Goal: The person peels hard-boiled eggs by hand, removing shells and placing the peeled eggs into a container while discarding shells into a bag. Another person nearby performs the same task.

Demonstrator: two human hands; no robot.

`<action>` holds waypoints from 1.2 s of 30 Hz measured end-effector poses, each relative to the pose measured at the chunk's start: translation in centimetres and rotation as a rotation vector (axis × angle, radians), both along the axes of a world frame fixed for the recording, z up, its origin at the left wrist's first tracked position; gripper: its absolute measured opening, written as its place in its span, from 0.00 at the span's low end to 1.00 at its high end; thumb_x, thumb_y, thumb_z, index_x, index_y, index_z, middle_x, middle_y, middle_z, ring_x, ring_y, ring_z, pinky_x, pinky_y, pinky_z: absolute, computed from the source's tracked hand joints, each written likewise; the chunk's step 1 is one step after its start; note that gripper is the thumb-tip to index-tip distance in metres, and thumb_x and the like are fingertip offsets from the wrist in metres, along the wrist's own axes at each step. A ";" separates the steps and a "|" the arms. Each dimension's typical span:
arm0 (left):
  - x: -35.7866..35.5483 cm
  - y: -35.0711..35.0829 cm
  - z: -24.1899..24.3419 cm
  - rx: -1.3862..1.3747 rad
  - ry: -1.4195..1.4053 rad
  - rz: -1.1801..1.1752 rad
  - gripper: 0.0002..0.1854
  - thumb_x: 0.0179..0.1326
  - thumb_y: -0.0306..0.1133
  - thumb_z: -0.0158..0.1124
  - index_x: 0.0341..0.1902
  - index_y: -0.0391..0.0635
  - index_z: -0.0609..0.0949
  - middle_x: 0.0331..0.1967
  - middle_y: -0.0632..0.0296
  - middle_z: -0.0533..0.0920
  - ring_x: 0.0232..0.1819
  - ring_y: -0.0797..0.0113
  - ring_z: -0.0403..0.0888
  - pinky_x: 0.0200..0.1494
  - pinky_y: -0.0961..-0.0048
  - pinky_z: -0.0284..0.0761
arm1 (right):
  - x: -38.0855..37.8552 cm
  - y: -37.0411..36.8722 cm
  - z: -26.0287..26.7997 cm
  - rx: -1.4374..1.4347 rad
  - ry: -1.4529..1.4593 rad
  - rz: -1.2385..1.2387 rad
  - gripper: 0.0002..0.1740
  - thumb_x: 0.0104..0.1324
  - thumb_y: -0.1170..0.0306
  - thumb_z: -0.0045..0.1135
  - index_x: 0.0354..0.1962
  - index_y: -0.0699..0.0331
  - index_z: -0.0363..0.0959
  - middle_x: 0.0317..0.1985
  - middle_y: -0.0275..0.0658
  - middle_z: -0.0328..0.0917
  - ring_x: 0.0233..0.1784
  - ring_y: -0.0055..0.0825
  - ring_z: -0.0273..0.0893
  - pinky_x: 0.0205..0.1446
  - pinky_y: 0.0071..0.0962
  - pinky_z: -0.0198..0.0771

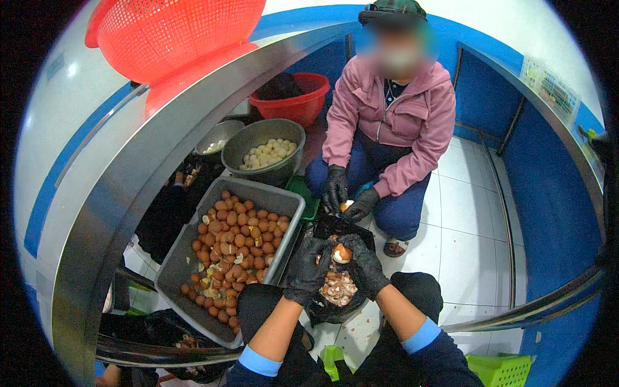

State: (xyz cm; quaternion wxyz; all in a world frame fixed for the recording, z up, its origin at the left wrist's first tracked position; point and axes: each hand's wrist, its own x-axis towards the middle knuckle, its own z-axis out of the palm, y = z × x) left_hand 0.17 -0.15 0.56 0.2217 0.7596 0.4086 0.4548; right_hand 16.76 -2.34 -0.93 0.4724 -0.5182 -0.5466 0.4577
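Both my hands wear black gloves. My right hand (363,261) grips a brown egg (342,253) whose shell is partly off, showing white. My left hand (309,265) is close on the egg's left with fingers bent; bits of shell show at its fingers, and its exact hold is unclear. Beneath the hands, a black plastic bag (321,317) holds a heap of broken eggshells (338,288). Left of it stands a grey plastic tub (169,271) with many brown eggs (240,240) and loose shell pieces. Across from me, a person (391,111) in black gloves holds a partly peeled egg (346,205).
A dark basin (227,157) of peeled eggs (269,154), a metal bowl (220,131) and a red basin (290,107) stand beyond the tub. A steel surface (121,193) curves along the left, bearing a red perforated basket (169,38). A green crate (500,370) is at lower right.
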 end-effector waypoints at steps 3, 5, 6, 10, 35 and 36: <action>0.0 -0.3 0.0 -0.001 -0.011 -0.057 0.12 0.60 0.31 0.64 0.47 0.44 0.83 0.38 0.51 0.82 0.42 0.54 0.82 0.48 0.64 0.76 | -0.1 0.0 -0.4 0.074 -0.108 -0.040 0.15 0.65 0.72 0.51 0.49 0.64 0.70 0.50 0.48 0.73 0.56 0.40 0.71 0.62 0.34 0.65; 0.5 -0.9 0.0 -0.153 -0.093 -0.091 0.14 0.59 0.29 0.65 0.49 0.44 0.82 0.39 0.51 0.83 0.43 0.56 0.82 0.48 0.65 0.76 | 0.2 -0.1 -1.2 0.259 -0.261 -0.079 0.16 0.63 0.73 0.54 0.50 0.64 0.70 0.48 0.47 0.73 0.55 0.39 0.72 0.62 0.34 0.64; 0.4 -0.8 0.1 -0.151 -0.101 -0.098 0.14 0.58 0.29 0.65 0.49 0.43 0.82 0.40 0.51 0.83 0.43 0.57 0.82 0.48 0.66 0.76 | 0.4 0.0 -1.8 0.387 -0.368 -0.116 0.17 0.62 0.73 0.55 0.50 0.64 0.70 0.47 0.47 0.73 0.55 0.39 0.72 0.62 0.34 0.64; 0.4 -0.9 0.2 -0.099 -0.127 -0.093 0.14 0.58 0.28 0.66 0.49 0.43 0.83 0.39 0.52 0.83 0.43 0.58 0.83 0.48 0.67 0.76 | 0.0 1.5 -4.4 0.091 0.418 -0.023 0.19 0.61 0.74 0.55 0.51 0.64 0.70 0.49 0.48 0.72 0.56 0.42 0.71 0.64 0.34 0.64; -0.8 0.6 -0.3 -0.132 -0.155 0.138 0.13 0.50 0.22 0.64 0.42 0.41 0.83 0.34 0.60 0.82 0.36 0.70 0.80 0.42 0.72 0.76 | 0.2 0.6 -0.1 0.257 -0.081 0.084 0.28 0.60 0.73 0.66 0.57 0.66 0.68 0.55 0.39 0.74 0.59 0.31 0.72 0.67 0.30 0.65; -0.9 0.6 -0.3 -0.125 -0.172 0.130 0.13 0.49 0.20 0.65 0.41 0.41 0.83 0.32 0.61 0.81 0.35 0.70 0.80 0.40 0.72 0.77 | 0.4 0.3 0.1 0.352 -0.200 0.058 0.28 0.59 0.72 0.67 0.57 0.66 0.68 0.54 0.38 0.75 0.58 0.31 0.73 0.67 0.29 0.65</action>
